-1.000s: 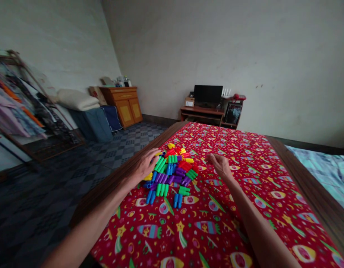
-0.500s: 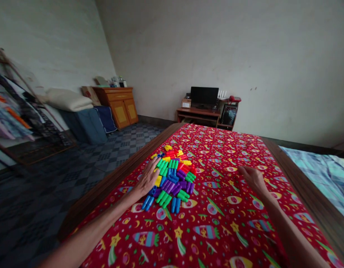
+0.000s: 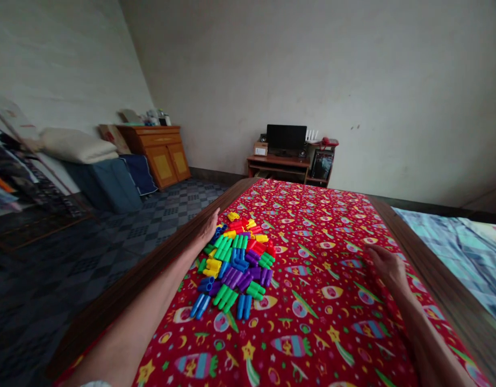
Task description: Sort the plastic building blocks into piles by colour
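Note:
A heap of plastic blocks in green, blue, purple, red and yellow lies on a red cloth printed with rockets, toward its left side. My left hand lies flat and open at the far left edge of the heap, fingers stretched along the table's rim and touching the blocks there. My right hand rests palm down on the cloth near the right edge, well apart from the blocks, fingers spread and holding nothing.
The cloth covers a wooden table with bare wood along both long sides. A bed with a blue checked sheet is on the right. A desk with a monitor and an orange cabinet stand by the walls.
My left hand slid from the near left side of the heap up to its far left corner. My right hand drew away to the right, off toward the table's edge.

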`<state>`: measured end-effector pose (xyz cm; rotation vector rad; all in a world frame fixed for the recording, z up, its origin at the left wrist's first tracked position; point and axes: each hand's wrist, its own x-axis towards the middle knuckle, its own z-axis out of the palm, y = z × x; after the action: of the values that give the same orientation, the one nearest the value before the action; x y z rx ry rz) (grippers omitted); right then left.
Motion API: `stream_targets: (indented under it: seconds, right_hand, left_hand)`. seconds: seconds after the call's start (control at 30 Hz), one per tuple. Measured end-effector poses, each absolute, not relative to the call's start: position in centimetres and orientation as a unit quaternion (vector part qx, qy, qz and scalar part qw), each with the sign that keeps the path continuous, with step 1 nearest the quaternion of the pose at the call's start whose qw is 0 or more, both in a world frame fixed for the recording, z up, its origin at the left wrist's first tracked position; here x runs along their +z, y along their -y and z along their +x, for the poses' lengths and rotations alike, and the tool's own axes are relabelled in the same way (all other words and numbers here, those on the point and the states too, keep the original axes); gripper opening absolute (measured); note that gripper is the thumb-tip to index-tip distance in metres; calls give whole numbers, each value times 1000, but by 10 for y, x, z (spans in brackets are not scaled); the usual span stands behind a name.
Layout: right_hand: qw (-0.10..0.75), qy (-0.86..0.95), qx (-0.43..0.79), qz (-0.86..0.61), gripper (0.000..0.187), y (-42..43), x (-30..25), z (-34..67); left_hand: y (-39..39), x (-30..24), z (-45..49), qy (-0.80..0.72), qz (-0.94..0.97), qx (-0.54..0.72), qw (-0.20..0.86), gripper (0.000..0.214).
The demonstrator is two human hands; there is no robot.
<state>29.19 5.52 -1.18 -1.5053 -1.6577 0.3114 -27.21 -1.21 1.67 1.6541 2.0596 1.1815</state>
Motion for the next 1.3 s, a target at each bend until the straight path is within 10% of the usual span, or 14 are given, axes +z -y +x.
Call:
stream_targets:
  seconds: [0.8,1.3]
  right_hand:
    - [329,721,-29,-609,38,-54,-21,314]
    - [342,725,-36,-597,39,-51,-25,307]
  left_hand:
    - [-26,68,-68,-310,833,190,418,52]
    - [150,-9,-204,-713,609,323,128,74]
